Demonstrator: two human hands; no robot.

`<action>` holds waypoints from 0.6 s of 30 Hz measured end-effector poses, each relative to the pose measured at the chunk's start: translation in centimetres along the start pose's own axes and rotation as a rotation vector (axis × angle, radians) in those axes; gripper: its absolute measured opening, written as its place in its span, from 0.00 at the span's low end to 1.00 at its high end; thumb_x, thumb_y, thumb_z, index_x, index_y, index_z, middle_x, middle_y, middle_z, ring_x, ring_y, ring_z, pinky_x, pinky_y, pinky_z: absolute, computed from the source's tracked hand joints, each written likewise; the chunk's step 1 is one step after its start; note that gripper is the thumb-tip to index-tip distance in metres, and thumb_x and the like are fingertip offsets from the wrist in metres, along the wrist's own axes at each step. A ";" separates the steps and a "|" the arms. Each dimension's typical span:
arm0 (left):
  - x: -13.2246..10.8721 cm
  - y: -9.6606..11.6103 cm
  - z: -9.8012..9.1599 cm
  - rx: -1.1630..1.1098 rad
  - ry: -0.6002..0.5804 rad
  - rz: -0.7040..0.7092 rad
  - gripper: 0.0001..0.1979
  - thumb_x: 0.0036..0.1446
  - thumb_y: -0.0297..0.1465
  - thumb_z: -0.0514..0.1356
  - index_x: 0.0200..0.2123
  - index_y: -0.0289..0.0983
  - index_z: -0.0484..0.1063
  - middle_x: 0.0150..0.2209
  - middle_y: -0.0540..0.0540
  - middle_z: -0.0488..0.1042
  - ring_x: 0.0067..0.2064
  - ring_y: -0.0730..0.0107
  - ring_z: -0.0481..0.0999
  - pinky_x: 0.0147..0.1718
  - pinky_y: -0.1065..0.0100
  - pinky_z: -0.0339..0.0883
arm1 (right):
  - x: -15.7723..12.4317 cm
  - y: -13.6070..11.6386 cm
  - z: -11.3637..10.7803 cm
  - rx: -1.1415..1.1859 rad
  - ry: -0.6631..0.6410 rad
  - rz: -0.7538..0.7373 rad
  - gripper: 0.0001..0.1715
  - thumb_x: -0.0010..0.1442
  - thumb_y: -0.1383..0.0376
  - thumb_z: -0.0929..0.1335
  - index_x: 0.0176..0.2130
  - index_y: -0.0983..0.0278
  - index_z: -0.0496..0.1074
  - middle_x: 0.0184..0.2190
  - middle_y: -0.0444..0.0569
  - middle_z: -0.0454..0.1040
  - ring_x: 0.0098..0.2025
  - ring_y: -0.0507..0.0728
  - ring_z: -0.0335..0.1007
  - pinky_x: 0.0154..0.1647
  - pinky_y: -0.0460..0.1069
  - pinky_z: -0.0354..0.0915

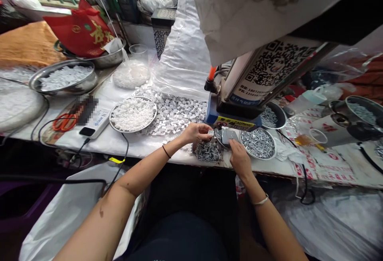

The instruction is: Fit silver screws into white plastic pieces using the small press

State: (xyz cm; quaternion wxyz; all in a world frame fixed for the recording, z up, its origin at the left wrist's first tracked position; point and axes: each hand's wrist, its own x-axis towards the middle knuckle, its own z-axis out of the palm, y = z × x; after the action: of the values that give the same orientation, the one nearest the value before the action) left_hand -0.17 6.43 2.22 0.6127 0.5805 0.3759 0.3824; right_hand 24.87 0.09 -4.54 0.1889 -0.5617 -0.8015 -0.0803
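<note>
My left hand point(196, 133) is closed in a pinch on a small white plastic piece point(211, 132), at the left side of the press's base. My right hand point(240, 158) has its fingers curled together at the front edge of a grey metal block point(229, 136) under the press point(239, 105); what its fingertips hold, if anything, is hidden. Below my left hand lies a heap of small dark metal parts point(208, 151). A round dish of silvery screw-like pins point(257, 144) stands right of my right hand. Many white square pieces point(179, 113) are spread behind my left hand.
A plate of small white parts point(133, 114) sits to the left, near a white power strip point(95, 123) and orange-handled scissors point(64, 122). Metal bowls point(62, 77) stand farther left. At the right are a plastic bottle point(306, 101) and a cup with amber liquid point(308, 138). Cables hang over the front edge.
</note>
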 end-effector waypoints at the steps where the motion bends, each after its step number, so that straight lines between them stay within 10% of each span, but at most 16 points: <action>1: 0.0 0.0 0.0 0.003 -0.002 0.006 0.15 0.40 0.36 0.68 0.32 0.33 0.75 0.26 0.48 0.77 0.27 0.73 0.75 0.30 0.73 0.69 | -0.3 -0.1 0.1 -0.002 0.000 -0.010 0.35 0.52 0.77 0.57 0.59 0.70 0.62 0.54 0.60 0.68 0.56 0.63 0.63 0.57 0.59 0.63; 11: 0.8 -0.9 -0.8 -0.005 -0.056 0.085 0.16 0.39 0.36 0.69 0.31 0.33 0.72 0.34 0.46 0.76 0.37 0.70 0.75 0.40 0.70 0.67 | 0.1 -0.6 0.1 0.118 -0.029 0.059 0.25 0.56 0.73 0.59 0.52 0.69 0.69 0.49 0.59 0.73 0.52 0.61 0.67 0.53 0.57 0.65; 18: 0.1 -3.1 -0.1 -0.346 0.053 -0.078 0.21 0.47 0.39 0.65 0.44 0.35 0.71 0.37 0.45 0.76 0.35 0.74 0.73 0.34 0.73 0.63 | 1.3 4.5 -2.2 0.055 0.211 0.314 0.21 0.61 0.61 0.61 0.46 0.71 0.73 0.45 0.65 0.73 0.50 0.67 0.61 0.52 0.64 0.57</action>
State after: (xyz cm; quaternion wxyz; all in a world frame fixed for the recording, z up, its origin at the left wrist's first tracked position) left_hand -0.16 6.46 -0.87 0.7076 0.4413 0.3428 0.4324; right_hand 29.18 2.06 -2.44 0.2972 -0.6629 -0.6817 -0.0865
